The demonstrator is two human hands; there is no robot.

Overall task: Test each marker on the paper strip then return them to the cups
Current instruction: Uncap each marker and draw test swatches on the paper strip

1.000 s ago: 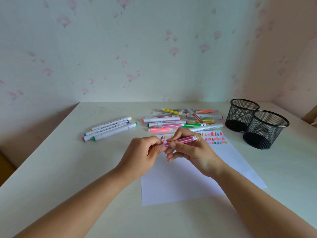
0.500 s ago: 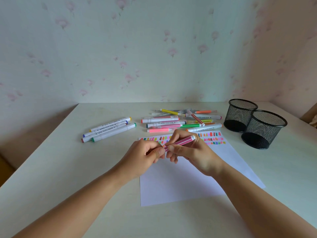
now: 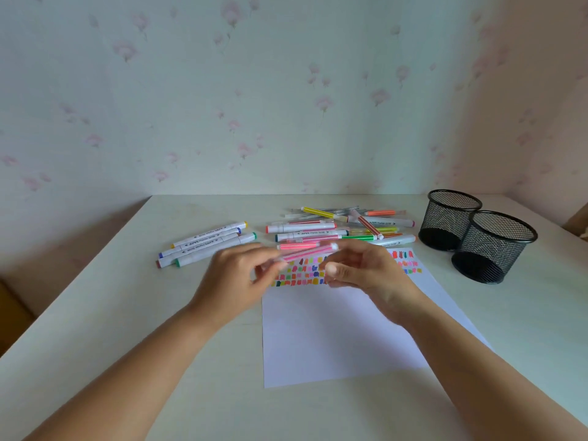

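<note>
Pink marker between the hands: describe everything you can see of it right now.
The pink marker is a slim, plastic-looking barrel with pale stripes and a white right end. It hangs near level, right end slightly higher, above the colour swatches on the paper. The left hand pinches its left end; the right hand meets the white end, though blur hides any grip there.

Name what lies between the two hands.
In the head view, a pink striped marker spans the gap from left hand to right hand, over colour swatches on white paper.
</note>
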